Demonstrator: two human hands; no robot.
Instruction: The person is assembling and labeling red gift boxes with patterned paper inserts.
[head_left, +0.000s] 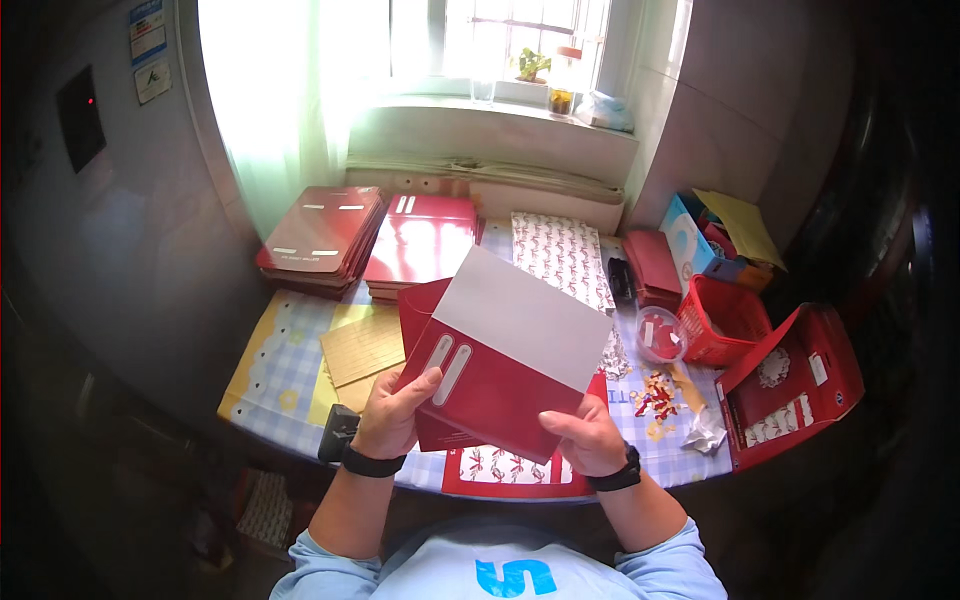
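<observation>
My left hand (397, 412) grips the left side of a red-and-white folded card sheet (495, 397), its thumb on top beside two white oval slots. My right hand (589, 435) pinches the lower right edge of the same sheet. The sheet's upper part is plain white and tilts up over the table. Another red card piece (421, 307) shows behind it at the left; whether it is joined to the sheet I cannot tell. Beneath both hands, at the table's near edge, lies a red board with a patterned white panel (510, 466). My fingertips under the sheet are hidden.
Stacks of red card (322, 225) and red folders (424, 240) stand at the back left, patterned white sheets (562, 255) at the back middle. At right are a red plastic basket (724, 319), a clear round tub (661, 335), scraps (658, 397) and an open red box (795, 390). Brown cardboard (364, 349) lies left.
</observation>
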